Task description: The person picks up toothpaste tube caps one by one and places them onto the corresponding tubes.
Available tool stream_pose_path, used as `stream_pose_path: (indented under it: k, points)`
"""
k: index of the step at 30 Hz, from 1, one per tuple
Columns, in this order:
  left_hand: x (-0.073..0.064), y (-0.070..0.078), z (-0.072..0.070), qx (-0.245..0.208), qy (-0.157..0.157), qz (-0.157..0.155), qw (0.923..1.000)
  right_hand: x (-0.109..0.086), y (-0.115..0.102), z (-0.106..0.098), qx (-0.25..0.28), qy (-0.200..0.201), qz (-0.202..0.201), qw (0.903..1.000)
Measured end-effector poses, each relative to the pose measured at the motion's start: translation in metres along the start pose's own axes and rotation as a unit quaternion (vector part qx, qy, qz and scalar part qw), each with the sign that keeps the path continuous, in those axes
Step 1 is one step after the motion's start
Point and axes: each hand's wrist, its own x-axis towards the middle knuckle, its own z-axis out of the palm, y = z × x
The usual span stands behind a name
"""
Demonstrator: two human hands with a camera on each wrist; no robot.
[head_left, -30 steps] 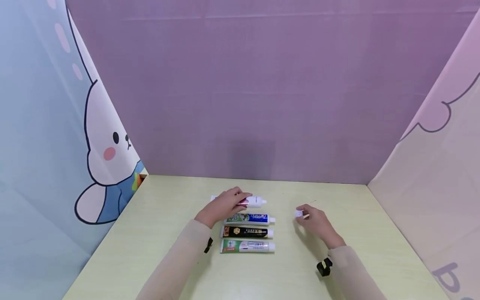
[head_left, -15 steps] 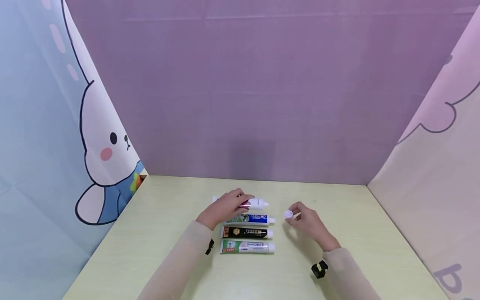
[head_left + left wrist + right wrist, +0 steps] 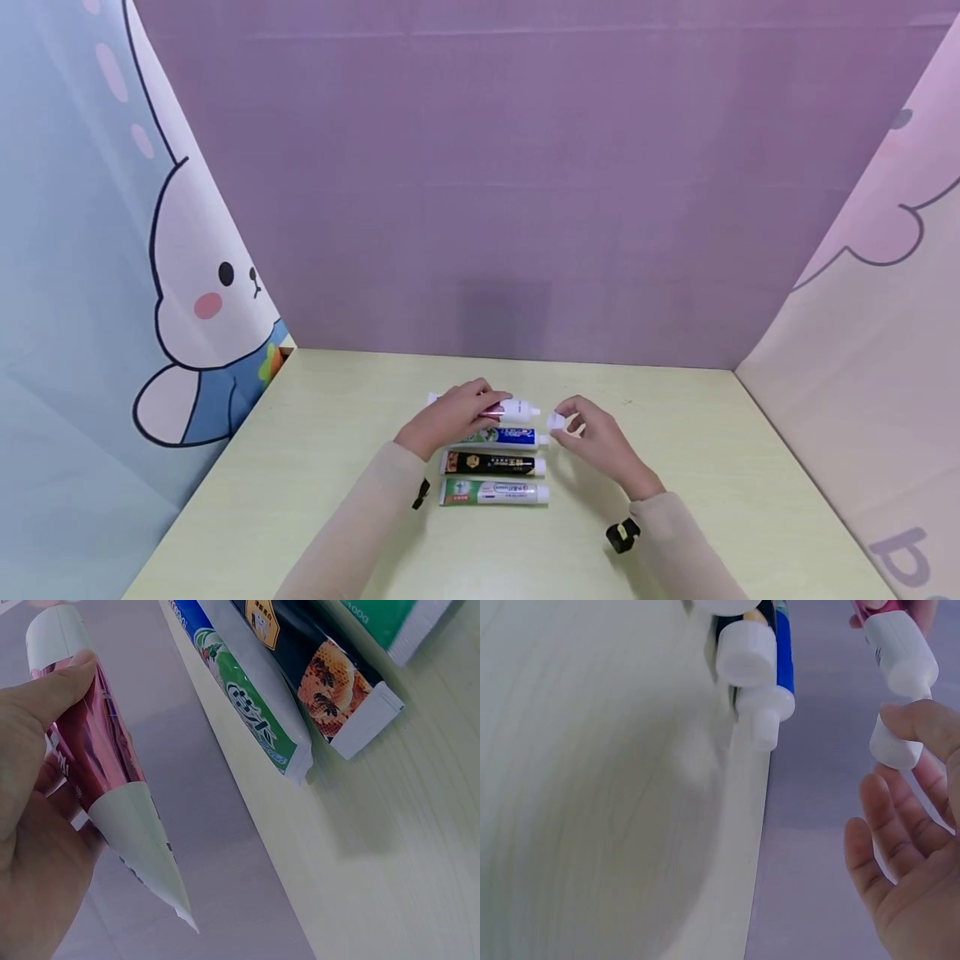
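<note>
A pink-and-white toothpaste tube is gripped by my left hand above the table, its bare nozzle pointing right. The left wrist view shows thumb and fingers around the tube's pink middle, with the flat white end hanging free. Between thumb and fingertips my right hand pinches a white cap. In the head view a small gap parts cap and nozzle. From the right wrist, the thumb covers part of the cap, just below the tube's white shoulder.
Nearer me, three tubes lie in a row on the pale wooden table: a blue-and-green one with a narrow white tip, a black one and a green-and-white one. A purple cloth stands behind the table.
My right hand has moved left with the cap, coming close to the nozzle. The left hand and its toothpaste tube have shifted slightly right. The three lying tubes have stayed put.
</note>
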Motion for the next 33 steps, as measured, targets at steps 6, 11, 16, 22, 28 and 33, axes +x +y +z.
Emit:
stream_pose_path:
  k: [6,11,16,22,28,33]
  points:
    - [0.001,0.003,-0.001,0.004,-0.007,-0.006,0.9999,0.004,-0.001,0.004,0.003,0.025,-0.043,0.9988]
    - [0.002,0.004,0.0,0.009,-0.006,-0.004,0.9999,0.006,-0.001,0.007,0.012,0.039,-0.047,0.9981]
    - [0.003,0.005,0.0,0.02,-0.004,0.002,0.9998,0.007,-0.003,0.008,0.006,0.046,-0.057,0.9973]
    - [0.003,0.004,0.003,0.02,0.0,0.012,0.9997,0.008,-0.008,0.012,0.021,0.044,-0.055,0.9973]
    - [0.003,0.006,0.003,0.017,0.012,0.025,0.9995,0.008,-0.008,0.015,0.035,0.046,-0.031,0.9979]
    - [0.003,0.006,0.003,0.02,0.011,0.02,0.9995,0.009,-0.008,0.015,0.042,0.043,-0.025,0.9979]
